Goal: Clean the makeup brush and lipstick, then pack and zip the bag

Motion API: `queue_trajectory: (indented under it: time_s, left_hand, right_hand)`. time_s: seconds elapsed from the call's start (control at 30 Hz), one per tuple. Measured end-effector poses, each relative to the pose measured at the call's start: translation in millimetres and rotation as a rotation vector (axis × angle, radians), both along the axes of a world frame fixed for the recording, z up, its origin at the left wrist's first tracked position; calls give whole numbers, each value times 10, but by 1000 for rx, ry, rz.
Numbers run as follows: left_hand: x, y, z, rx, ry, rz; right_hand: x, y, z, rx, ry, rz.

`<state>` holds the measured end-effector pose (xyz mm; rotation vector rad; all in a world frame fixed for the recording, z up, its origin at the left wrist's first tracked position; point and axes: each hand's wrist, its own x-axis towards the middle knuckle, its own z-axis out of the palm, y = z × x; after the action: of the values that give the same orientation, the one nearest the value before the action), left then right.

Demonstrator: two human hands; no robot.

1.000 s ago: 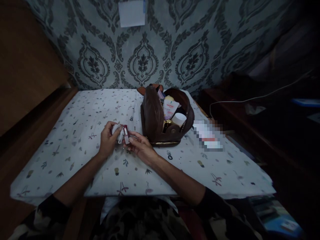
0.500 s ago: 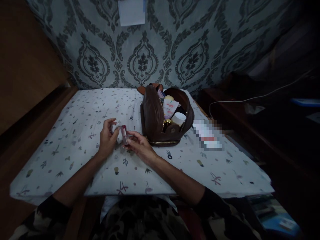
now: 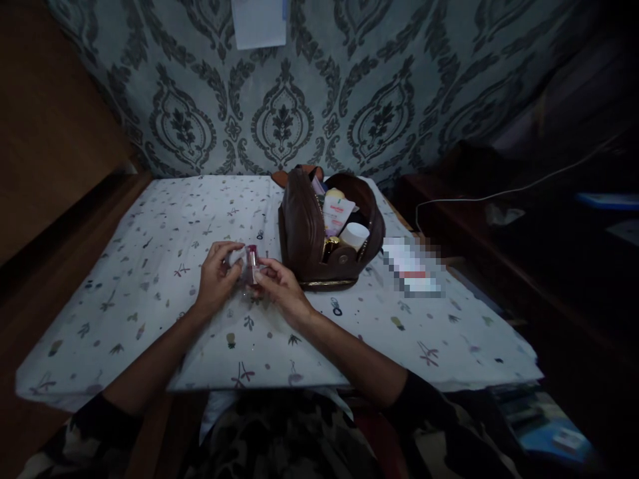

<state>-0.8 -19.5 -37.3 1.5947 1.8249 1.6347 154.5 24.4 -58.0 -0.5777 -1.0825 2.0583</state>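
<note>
My right hand (image 3: 285,291) grips a lipstick (image 3: 252,261) upright between thumb and fingers, its dark red tip uppermost. Close beside it, my left hand (image 3: 214,278) pinches a crumpled white tissue (image 3: 236,255) that reaches toward the lipstick; whether the two touch I cannot tell. Just right of my hands stands a brown cosmetic bag (image 3: 305,256), unzipped and full. In its mouth show a white squeeze tube (image 3: 337,214), a white-lidded jar (image 3: 355,235) and a gold-coloured item (image 3: 331,247).
A patterned white cloth (image 3: 150,266) covers the table. Right of the bag lies a pixelated flat object (image 3: 413,267). A thin white cable (image 3: 479,200) runs off to the right. Behind the table rises a wallpapered wall (image 3: 282,120); a wooden panel (image 3: 54,120) borders the left side.
My left hand has brought the tissue up and right, closer to the lipstick, and its fingers have closed more. The lipstick has shifted slightly up and stands straighter.
</note>
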Motion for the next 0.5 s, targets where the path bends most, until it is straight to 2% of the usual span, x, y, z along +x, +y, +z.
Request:
queue_trajectory:
  time_s: [0.23,0.5]
  left_hand:
    - [-11,15,-15,102,-153,27]
    - [81,-31,69,244,-91,41]
  right_hand:
    - [-2,11,48,-98,90,-26]
    - [-7,6,99,-111,144,-44]
